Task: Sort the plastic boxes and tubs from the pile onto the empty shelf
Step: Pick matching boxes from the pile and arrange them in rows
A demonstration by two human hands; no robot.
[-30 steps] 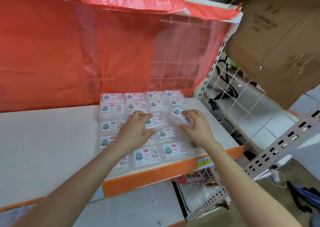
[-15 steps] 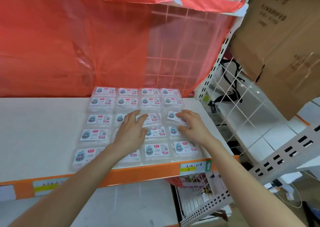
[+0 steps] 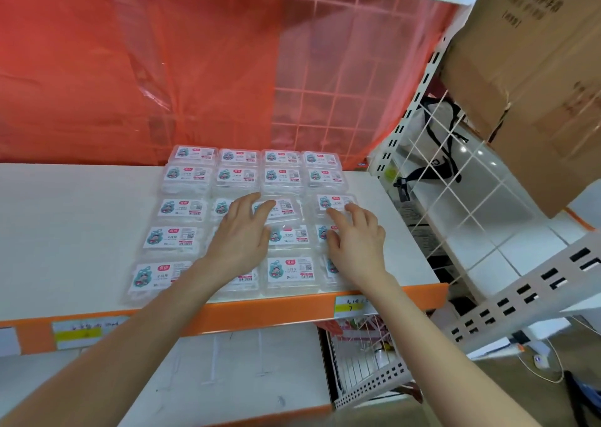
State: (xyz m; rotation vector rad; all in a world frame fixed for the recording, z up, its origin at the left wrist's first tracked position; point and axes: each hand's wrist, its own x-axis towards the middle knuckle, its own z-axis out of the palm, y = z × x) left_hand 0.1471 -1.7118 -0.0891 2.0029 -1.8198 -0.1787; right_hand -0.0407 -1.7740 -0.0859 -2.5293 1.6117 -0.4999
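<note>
While both hands lie on the small clear plastic boxes with white picture labels (image 3: pixel 240 176), the step looks like nudging the rows straight. To do it well, push softly and flat, so no box slides over the one beside it (they look light and slippery). The left hand (image 3: pixel 240 234) is spread wide, fingers straight, resting on a middle-row box (image 3: pixel 287 208). The right hand (image 3: pixel 357 244) is open too, its fingertips (image 3: pixel 331 212) touching the end box (image 3: pixel 325 200) of that row. All the boxes sit in lines on the white shelf board with the orange front edge (image 3: pixel 65 231), towards its right side, in front of a red see-through plastic sheet (image 3: pixel 162 68).
</note>
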